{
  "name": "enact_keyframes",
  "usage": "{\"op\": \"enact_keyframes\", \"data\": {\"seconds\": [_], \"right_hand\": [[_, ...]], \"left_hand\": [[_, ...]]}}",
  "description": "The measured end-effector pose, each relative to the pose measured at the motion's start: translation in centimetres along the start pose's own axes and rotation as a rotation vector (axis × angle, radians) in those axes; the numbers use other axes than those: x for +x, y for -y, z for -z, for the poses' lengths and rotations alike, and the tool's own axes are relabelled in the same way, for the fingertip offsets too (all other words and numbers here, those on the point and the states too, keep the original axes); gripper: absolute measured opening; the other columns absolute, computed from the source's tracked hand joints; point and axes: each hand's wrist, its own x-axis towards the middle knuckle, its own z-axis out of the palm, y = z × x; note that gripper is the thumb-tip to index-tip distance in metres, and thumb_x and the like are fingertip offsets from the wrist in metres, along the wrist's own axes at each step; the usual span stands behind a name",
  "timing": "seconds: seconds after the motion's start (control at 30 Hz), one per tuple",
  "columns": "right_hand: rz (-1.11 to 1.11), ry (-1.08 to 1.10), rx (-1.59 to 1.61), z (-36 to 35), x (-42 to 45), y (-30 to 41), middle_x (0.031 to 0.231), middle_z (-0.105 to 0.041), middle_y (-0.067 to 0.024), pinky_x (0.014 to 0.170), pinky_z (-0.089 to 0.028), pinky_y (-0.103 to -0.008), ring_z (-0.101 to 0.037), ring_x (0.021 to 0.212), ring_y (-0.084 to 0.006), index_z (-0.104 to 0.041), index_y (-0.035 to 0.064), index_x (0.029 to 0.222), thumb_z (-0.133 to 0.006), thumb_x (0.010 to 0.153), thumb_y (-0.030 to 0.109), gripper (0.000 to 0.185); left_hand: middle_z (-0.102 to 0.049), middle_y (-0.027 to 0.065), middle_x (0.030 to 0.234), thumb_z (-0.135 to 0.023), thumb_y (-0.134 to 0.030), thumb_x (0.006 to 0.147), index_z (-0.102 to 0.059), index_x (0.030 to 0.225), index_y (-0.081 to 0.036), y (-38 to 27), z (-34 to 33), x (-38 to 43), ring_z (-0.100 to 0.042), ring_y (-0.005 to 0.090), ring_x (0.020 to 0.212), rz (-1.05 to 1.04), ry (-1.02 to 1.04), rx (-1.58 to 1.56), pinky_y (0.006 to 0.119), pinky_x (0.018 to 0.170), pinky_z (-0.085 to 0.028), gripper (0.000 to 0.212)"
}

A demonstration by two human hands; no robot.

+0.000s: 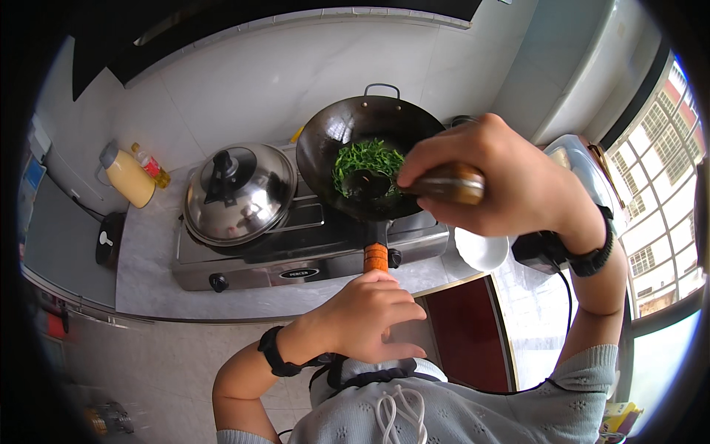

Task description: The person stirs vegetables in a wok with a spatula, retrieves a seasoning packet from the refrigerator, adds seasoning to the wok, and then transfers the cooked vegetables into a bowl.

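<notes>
Chopped green leafy vegetables [369,161] lie in a dark metal wok [324,136] on the right side of a two-burner gas stove [310,272]. My right hand [488,177] grips the wooden handle [452,183] of a cooking utensil, whose dark round head is down in the greens. My left hand [371,316] rests over the wok's orange-brown wooden handle [376,257]; its thumb and some fingers are spread, and whether it grips the handle is hard to tell.
A pan with a domed steel lid [241,194] stands on the left burner. Beyond it are a cream thermos jug [128,176] and an oil bottle [152,166]. A white bowl [481,250] sits right of the stove, near a window [660,188]. The range hood [277,8] overhangs the back.
</notes>
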Motion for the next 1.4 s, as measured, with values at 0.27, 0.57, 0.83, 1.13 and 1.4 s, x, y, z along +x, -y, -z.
{"op": "enact_keyframes", "data": {"seconds": [0.27, 0.57, 0.83, 1.13, 1.4], "right_hand": [[-0.163, -0.211, 0.046, -0.7, 4.0, -2.1, 0.077, -0.068, -0.0100, 0.068, -0.051, -0.0281, -0.065, 0.070, -0.0171, -0.065, 0.0002, 0.088, -0.070, 0.073, 0.007, 0.017], [-0.578, -0.624, -0.078, 2.7, 2.4, -3.5, 0.073, -0.067, -0.0113, 0.054, -0.053, -0.0255, -0.065, 0.056, -0.0152, -0.061, -0.0033, 0.084, -0.061, 0.082, 0.017, 0.020], [-0.932, -0.876, -0.070, 2.2, -6.7, -13.8, 0.068, -0.065, -0.0116, 0.055, -0.056, -0.0283, -0.067, 0.056, -0.0205, -0.060, -0.0060, 0.084, -0.060, 0.083, 0.020, 0.026], [-0.498, -1.101, 0.696, -8.7, -5.3, -12.0, 0.087, -0.064, -0.0108, 0.069, -0.059, -0.0312, -0.064, 0.075, -0.0179, -0.061, -0.0034, 0.092, -0.067, 0.085, 0.012, 0.018], [-0.175, -0.516, -0.081, -2.2, -0.6, -3.9, 0.067, -0.063, -0.0152, 0.063, -0.052, -0.0308, -0.064, 0.061, -0.0239, -0.062, 0.0016, 0.084, -0.068, 0.076, 0.008, 0.012]], "left_hand": [[-0.066, 0.0048, 0.087, -0.078, -0.043, 0.071, -0.067, 0.094, -0.009, 0.3, -0.1, 0.2, -0.063, 0.0250, 0.082, 0.031, -0.017, -0.040, 0.037, 0.088, -0.047, 0.043], [-0.064, 0.0058, 0.078, -0.076, -0.042, 0.072, -0.067, 0.089, -0.007, 1.0, -0.4, -0.1, -0.061, 0.0264, 0.075, -0.030, -0.125, -0.057, 0.035, 0.078, -0.047, 0.041], [-0.067, 0.0060, 0.089, -0.078, -0.042, 0.071, -0.067, 0.092, -0.007, 0.8, -0.4, -0.4, -0.063, 0.0282, 0.082, 0.047, -0.045, -0.101, 0.039, 0.088, -0.048, 0.043], [-0.068, 0.0064, 0.089, -0.076, -0.042, 0.073, -0.067, 0.091, -0.006, 0.8, -0.1, -0.6, -0.063, 0.0287, 0.082, -0.012, -0.115, -0.078, 0.039, 0.087, -0.048, 0.042], [-0.068, 0.0058, 0.088, -0.076, -0.042, 0.073, -0.068, 0.091, -0.006, 0.7, -0.1, -0.7, -0.062, 0.0274, 0.082, -0.008, -0.127, -0.038, 0.037, 0.083, -0.046, 0.041]]}}
